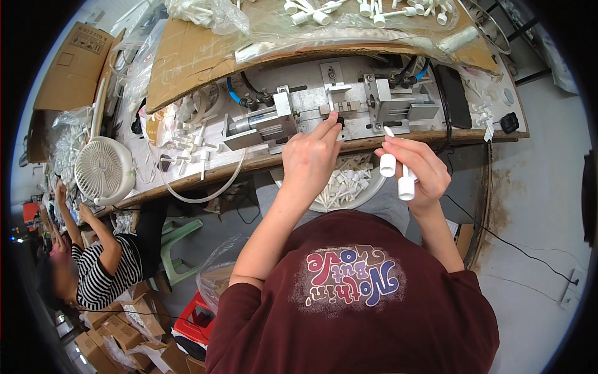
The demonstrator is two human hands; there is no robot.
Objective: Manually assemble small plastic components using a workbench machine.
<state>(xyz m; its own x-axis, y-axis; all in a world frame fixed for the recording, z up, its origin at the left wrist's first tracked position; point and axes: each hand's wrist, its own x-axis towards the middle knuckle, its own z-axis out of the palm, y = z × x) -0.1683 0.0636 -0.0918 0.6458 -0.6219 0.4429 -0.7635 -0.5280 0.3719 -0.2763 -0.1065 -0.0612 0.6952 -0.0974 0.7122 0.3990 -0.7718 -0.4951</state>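
In the right hand [418, 173], a narrow pinch on at least two white parts [407, 188] — cups toward 6 o'clock, long axes close to the 12-to-6 line, a thin tip showing past the fingers at 12. From there, toward 10 or 11 o'clock and well apart, the jig [350, 107], lying nearly 9 to 3, so crosswise to the held parts. Nearer to it, the left hand [309, 161]: index finger stretched toward 1 o'clock, fingertip at the jig's near side; impossible to tell whether gripping anything. Between the hands — at 4 o'clock from the left, about 9 from the right — a bowl [369, 199] with a heap of white pieces. Farther out, metal clamps [385, 100] at 9 and 3 o'clock of the jig; phone [455, 98] at 1 from the right hand; from the left hand, fan [103, 170] at 9, cardboard [202, 59] at 10 to 11.
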